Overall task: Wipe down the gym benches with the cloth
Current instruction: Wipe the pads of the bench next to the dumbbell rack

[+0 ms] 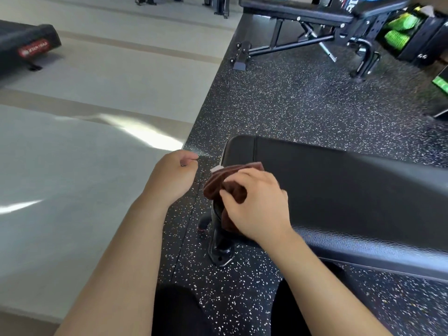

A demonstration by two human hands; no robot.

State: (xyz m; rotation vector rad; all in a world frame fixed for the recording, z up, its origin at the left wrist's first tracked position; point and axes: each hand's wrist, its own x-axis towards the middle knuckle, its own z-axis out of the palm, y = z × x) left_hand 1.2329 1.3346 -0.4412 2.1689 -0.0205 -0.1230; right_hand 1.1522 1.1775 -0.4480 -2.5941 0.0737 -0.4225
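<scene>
A black padded gym bench [339,195] runs from the centre to the right edge. A brown cloth [219,180] with a small white tag is bunched at the bench's left end, hanging over its edge. My right hand [259,204] presses on and grips the cloth there. My left hand [173,177] hovers to the left of the bench over the speckled floor, fingers curled into a loose fist with nothing visible in it. A second black bench [298,13] on a metal frame stands at the top right.
The near bench's black metal foot [220,248] stands on speckled black rubber flooring [303,105]. Pale smooth flooring [97,93] lies to the left. A black machine base [26,44] sits at the far left. Green items in a black rack [400,32] are at the top right.
</scene>
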